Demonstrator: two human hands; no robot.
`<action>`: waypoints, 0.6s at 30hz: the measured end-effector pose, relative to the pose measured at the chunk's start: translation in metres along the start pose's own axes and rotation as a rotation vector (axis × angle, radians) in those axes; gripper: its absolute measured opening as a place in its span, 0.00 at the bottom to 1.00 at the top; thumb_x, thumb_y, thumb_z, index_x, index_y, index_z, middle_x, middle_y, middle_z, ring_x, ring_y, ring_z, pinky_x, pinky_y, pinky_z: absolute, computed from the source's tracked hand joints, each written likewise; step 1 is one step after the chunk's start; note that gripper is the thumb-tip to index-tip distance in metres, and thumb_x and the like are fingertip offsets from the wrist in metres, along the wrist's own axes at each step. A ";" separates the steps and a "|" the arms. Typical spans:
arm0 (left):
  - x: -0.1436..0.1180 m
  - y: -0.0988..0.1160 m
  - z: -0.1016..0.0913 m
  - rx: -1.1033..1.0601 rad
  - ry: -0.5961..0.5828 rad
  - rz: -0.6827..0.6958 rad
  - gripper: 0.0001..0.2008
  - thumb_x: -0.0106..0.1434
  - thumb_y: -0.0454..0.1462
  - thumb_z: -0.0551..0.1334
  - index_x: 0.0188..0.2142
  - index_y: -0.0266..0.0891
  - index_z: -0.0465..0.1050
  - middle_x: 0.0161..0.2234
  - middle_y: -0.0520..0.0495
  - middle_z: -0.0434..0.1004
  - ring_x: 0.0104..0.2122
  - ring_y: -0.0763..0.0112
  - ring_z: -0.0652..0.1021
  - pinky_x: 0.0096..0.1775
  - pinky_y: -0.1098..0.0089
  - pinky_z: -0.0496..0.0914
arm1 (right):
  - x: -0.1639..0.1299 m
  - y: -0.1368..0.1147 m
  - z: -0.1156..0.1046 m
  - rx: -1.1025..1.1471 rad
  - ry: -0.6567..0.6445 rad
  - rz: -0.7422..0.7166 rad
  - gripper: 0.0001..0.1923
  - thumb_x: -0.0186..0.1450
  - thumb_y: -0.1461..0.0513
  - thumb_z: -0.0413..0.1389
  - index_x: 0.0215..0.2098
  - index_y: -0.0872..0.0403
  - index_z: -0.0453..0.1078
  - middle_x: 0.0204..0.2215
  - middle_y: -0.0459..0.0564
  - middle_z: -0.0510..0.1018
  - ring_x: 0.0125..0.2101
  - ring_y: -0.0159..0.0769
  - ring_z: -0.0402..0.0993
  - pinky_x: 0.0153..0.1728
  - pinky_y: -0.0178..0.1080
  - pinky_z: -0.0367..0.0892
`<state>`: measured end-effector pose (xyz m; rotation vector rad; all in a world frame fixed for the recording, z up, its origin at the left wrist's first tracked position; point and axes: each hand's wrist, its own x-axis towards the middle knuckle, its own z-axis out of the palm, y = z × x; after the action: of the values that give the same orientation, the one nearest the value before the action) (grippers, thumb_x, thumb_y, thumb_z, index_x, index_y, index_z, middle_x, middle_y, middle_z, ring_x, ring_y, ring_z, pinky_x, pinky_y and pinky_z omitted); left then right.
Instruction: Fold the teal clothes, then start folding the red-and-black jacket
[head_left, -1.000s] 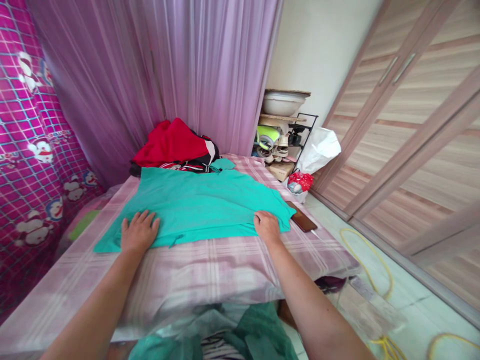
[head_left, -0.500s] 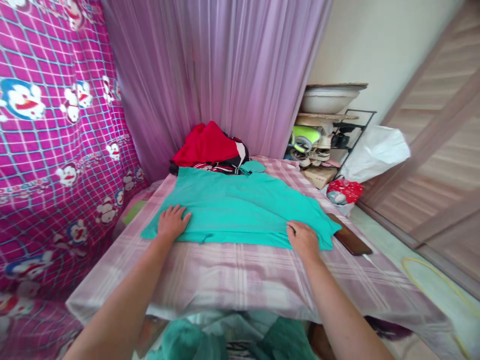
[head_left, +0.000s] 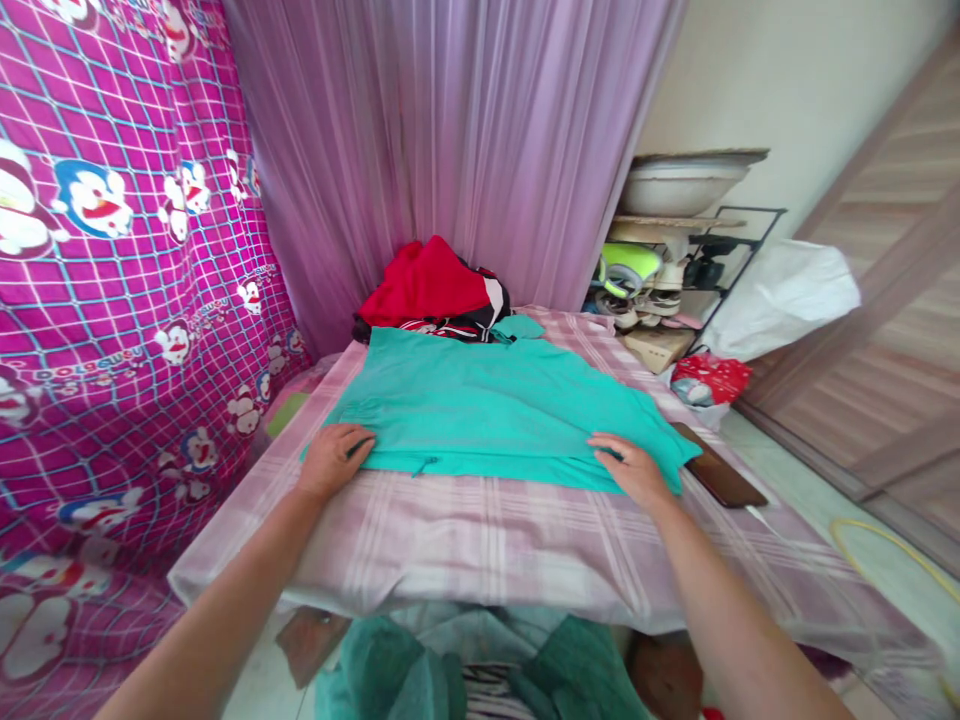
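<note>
My one camera sits on my head, looking forward and down, close over the bed [head_left: 480,540] toward the curtain [head_left: 450,150].

Bright, soft daylight glows through the curtain [head_left: 450,150]; wide-angle bending and slight blur at the edges

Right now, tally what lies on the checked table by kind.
Teal shirts: 1, spread flat, with the left hand and right hand on its near edge
Heaps of red and dark clothes: 1
Phones: 1
Total: 3
</note>
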<state>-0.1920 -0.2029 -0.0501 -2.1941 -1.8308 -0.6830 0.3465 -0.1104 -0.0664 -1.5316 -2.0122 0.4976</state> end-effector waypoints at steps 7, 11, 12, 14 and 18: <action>0.010 -0.019 -0.025 0.009 -0.422 0.190 0.35 0.61 0.59 0.59 0.58 0.40 0.74 0.56 0.39 0.78 0.54 0.54 0.77 0.58 0.57 0.68 | 0.001 -0.008 -0.041 -0.099 -0.539 -0.160 0.34 0.55 0.56 0.62 0.61 0.47 0.71 0.68 0.51 0.62 0.67 0.51 0.57 0.66 0.50 0.56; 0.021 -0.014 -0.038 0.138 -0.591 0.194 0.30 0.63 0.50 0.58 0.62 0.43 0.70 0.60 0.43 0.74 0.57 0.57 0.75 0.61 0.61 0.65 | 0.001 -0.023 -0.032 -0.343 -0.481 -0.200 0.35 0.56 0.66 0.55 0.63 0.50 0.70 0.66 0.51 0.66 0.65 0.47 0.62 0.65 0.47 0.58; 0.022 -0.011 -0.039 0.173 -0.608 0.194 0.29 0.63 0.46 0.57 0.62 0.43 0.69 0.60 0.44 0.74 0.58 0.58 0.75 0.61 0.61 0.65 | 0.000 -0.027 -0.029 -0.393 -0.432 -0.209 0.33 0.57 0.68 0.53 0.62 0.50 0.71 0.64 0.50 0.69 0.63 0.45 0.65 0.65 0.46 0.59; 0.024 -0.007 -0.040 0.231 -0.620 0.189 0.28 0.63 0.39 0.54 0.63 0.43 0.68 0.60 0.45 0.74 0.58 0.60 0.75 0.60 0.62 0.65 | -0.001 -0.036 -0.024 -0.473 -0.338 -0.209 0.30 0.61 0.70 0.49 0.59 0.48 0.74 0.60 0.47 0.74 0.60 0.42 0.70 0.62 0.44 0.62; 0.025 -0.006 -0.040 0.257 -0.602 0.157 0.27 0.63 0.37 0.50 0.59 0.44 0.73 0.56 0.46 0.78 0.54 0.60 0.78 0.58 0.60 0.68 | 0.000 -0.051 -0.028 -0.588 -0.288 -0.130 0.26 0.64 0.69 0.48 0.54 0.46 0.77 0.53 0.47 0.80 0.51 0.44 0.78 0.52 0.41 0.71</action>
<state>-0.2034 -0.1976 -0.0046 -2.4892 -1.8168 0.2689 0.3255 -0.1260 -0.0146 -1.7099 -2.6247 0.0686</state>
